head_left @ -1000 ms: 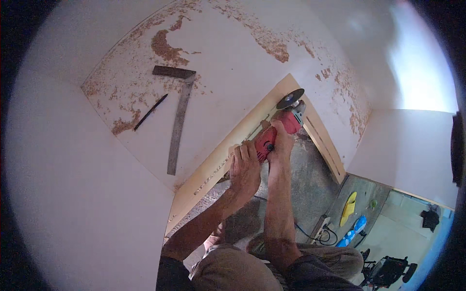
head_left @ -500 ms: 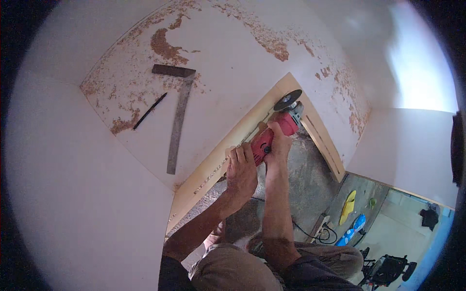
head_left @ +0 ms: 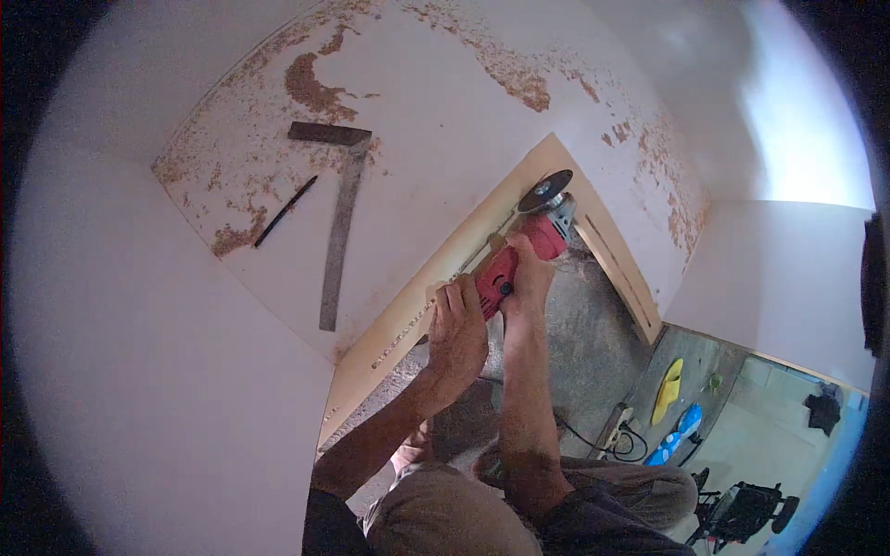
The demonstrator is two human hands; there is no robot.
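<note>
Since the earlier frame, the grinder (head_left: 494, 281) had slipped a little to the left and back from the corner of the wood, and both hands had gone with it; the whole view had shifted slightly too. It lay aslant along the long wooden strip (head_left: 399, 320), its head near the corner where the short wooden strip (head_left: 607, 250) met it. The right hand (head_left: 530, 278) was clamped round the middle of the casing, thumb on top. The left hand (head_left: 461, 324) was close behind, fingers bent, against the tail end; how tightly it was closed, or whether it also leaned on the wood, I could not tell.

The grinder looked fairly heavy, weighted toward the head, with a hard, stiff body that dust might have made slippery. The thin disc (head_left: 545, 192) was probably its most fragile part. The sound places to take hold were the casing behind the head and the tail, with fingers well clear of the disc.

The casing was red, with dark slots and a round black cap on its side; the head (head_left: 563, 215) was bare grey metal, and the disc was dark and round with a paler middle. Whether its edge touched the wood was unclear. Beyond, a square (head_left: 344, 232) and a pencil (head_left: 286, 211) lay on the white board (head_left: 436, 176) among sawdust (head_left: 315, 85).
</note>
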